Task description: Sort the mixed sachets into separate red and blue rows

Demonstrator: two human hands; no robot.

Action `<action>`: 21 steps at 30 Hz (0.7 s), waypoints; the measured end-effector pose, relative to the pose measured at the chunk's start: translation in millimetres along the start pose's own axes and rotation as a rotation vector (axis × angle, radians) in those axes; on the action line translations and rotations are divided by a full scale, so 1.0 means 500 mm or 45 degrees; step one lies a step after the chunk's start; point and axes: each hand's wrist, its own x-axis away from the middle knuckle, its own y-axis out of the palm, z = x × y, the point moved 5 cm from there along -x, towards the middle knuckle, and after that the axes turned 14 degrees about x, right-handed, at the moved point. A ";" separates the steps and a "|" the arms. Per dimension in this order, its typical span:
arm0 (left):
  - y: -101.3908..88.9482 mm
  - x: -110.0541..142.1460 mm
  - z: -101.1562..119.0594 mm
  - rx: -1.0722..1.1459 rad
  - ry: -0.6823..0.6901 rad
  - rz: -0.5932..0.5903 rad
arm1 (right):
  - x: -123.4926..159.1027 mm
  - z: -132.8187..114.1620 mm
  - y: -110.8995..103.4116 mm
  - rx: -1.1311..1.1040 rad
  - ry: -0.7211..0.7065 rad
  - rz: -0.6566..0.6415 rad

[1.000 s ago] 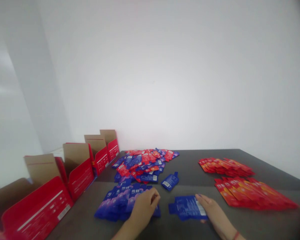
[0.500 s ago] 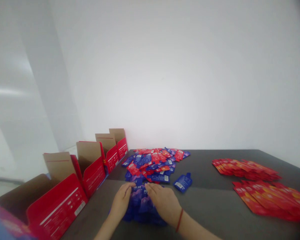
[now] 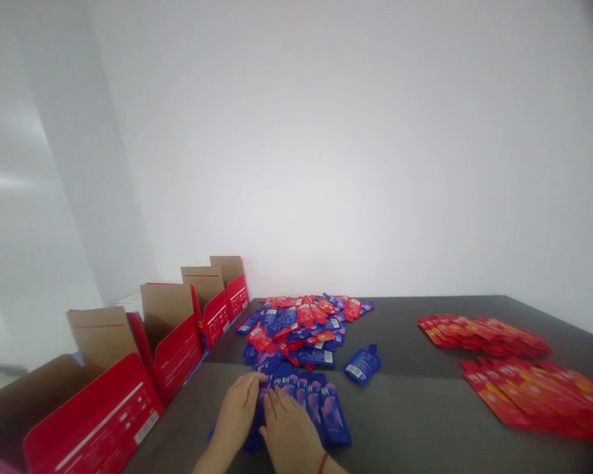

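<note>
Dark table (image 3: pixel 405 408), left hand (image 3: pixel 237 405) and right hand (image 3: pixel 290 426) on blue pouches (image 3: pixel 332 415).

The overlapping flat blue pouches (image 3: pixel 332 413) carry rounded lilac-purple motifs and white characters. A single flat spouted blue pouch (image 3: pixel 362 365) shows fine white lettering and a white barcode panel. The jumbled heap of flat pouches (image 3: pixel 306 319) mixes red and blue with touches of orange and purple. The fanned flat red pouches (image 3: pixel 534 392) are patched with orange. The open cardboard boxes (image 3: pixel 99 421) are red with white print outside, brown inside. The table (image 3: pixel 405 428) is dark grey.
</note>
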 end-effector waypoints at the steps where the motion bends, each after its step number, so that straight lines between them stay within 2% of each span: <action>1: -0.002 0.000 0.006 -0.037 0.029 0.005 | 0.001 0.002 0.005 0.000 0.012 0.004; 8: 0.008 0.019 0.083 -0.342 0.398 -0.026 | -0.012 -0.009 0.025 0.016 -0.044 0.051; 11: 0.020 0.027 0.092 -0.359 0.440 -0.034 | -0.017 -0.022 0.018 0.029 -0.047 0.134; 14: 0.025 0.027 0.083 -0.362 0.445 -0.058 | -0.011 -0.012 -0.013 -0.056 -0.006 0.156; 17: 0.017 0.022 0.073 -0.346 0.461 -0.040 | 0.008 0.047 -0.071 -0.202 0.015 0.175; 19: 0.011 0.020 0.076 -0.329 0.477 -0.021 | 0.024 0.120 -0.107 -0.206 0.066 0.179; 21: 0.010 0.022 0.089 -0.311 0.492 -0.030 | 0.042 0.216 -0.122 -0.112 0.251 0.116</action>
